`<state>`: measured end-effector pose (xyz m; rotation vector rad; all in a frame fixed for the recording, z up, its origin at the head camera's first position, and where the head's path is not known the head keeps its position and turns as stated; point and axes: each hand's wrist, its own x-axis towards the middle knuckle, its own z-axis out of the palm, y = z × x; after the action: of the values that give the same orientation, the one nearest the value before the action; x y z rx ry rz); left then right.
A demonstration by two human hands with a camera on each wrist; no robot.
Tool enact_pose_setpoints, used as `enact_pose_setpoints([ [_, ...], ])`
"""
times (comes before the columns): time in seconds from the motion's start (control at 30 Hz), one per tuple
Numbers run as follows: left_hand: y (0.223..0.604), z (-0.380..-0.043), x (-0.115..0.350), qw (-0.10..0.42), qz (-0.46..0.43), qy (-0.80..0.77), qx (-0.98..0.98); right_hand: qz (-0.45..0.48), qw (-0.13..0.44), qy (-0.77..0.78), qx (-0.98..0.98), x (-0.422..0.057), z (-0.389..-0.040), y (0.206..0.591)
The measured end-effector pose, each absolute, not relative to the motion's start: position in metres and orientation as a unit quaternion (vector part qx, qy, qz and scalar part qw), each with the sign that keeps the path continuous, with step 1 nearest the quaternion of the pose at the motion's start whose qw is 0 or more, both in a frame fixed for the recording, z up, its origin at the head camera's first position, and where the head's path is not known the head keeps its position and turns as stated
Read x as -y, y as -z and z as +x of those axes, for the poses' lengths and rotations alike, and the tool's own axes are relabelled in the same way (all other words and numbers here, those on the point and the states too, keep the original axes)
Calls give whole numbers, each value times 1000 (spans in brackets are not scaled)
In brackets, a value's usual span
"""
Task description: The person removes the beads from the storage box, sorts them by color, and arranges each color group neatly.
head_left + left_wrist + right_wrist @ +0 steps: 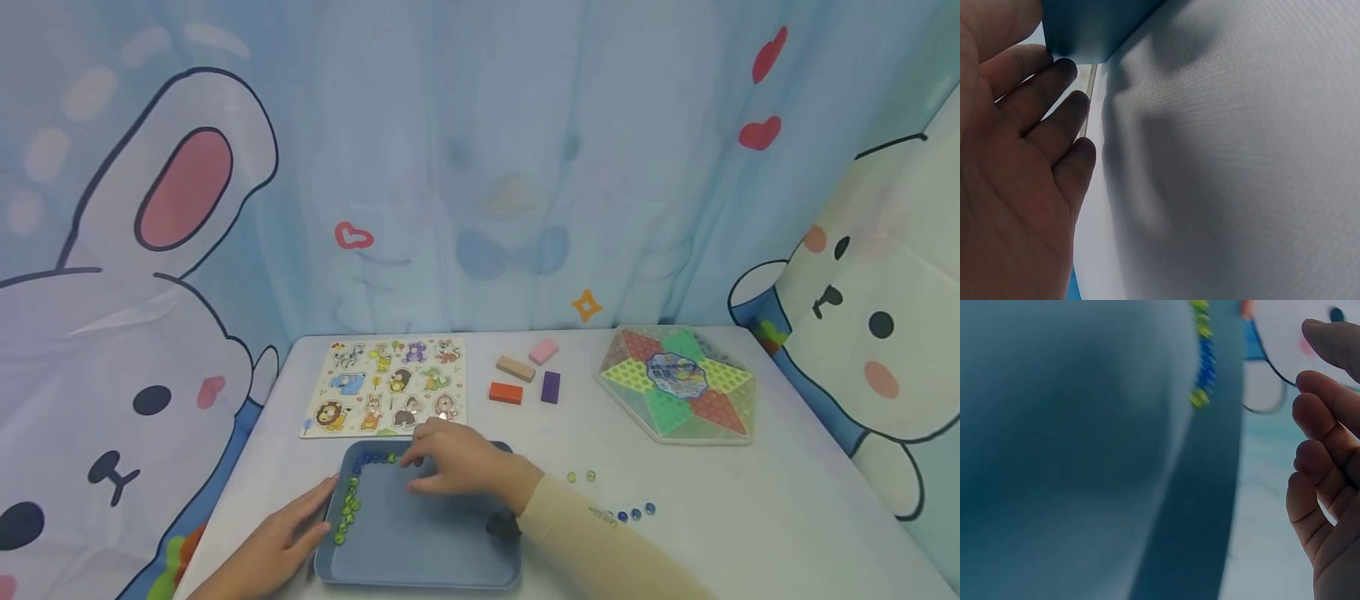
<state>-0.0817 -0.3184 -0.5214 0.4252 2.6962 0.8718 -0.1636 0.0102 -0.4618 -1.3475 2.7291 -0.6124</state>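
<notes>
Rests the left hand (pixel 272 545) at the left wall of the blue tray (pixel 423 542), fingers extended and empty. Holds the right hand (pixel 461 458) over the tray's far rim, thumb and fingers apart in a loose curve, also empty. Shows green marbles (pixel 349 502) along the tray's left side, blue marbles (pixel 367 458) around its far left corner, and loose marbles (pixel 636 514) on the desk (pixel 750 525), right of the tray.
</notes>
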Motion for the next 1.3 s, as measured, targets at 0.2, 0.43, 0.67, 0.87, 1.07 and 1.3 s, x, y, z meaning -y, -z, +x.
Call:
enact_pose_setpoints([
  [0.2, 520, -81, 319, 141, 153, -298, -932, -468, 31, 161, -868, 26, -169, 489],
  [0.43, 520, -82, 319, 136, 163, -304, -929, -465, 55, 150, -871, 50, -167, 501],
  [0.67, 521, -82, 320, 129, 167, -304, -929, -461, 55, 143, -874, 63, -165, 510],
  [0.87, 523, -82, 320, 118, 174, -298, -931, -467, 49, 143, -871, 72, -163, 513],
  [1.07, 517, -81, 318, 123, 177, -297, -930, -465, 48, 143, -873, 80, -159, 513],
  [1.3, 518, -80, 318, 112, 180, -295, -932, -463, 47, 150, -872, 82, -155, 509],
])
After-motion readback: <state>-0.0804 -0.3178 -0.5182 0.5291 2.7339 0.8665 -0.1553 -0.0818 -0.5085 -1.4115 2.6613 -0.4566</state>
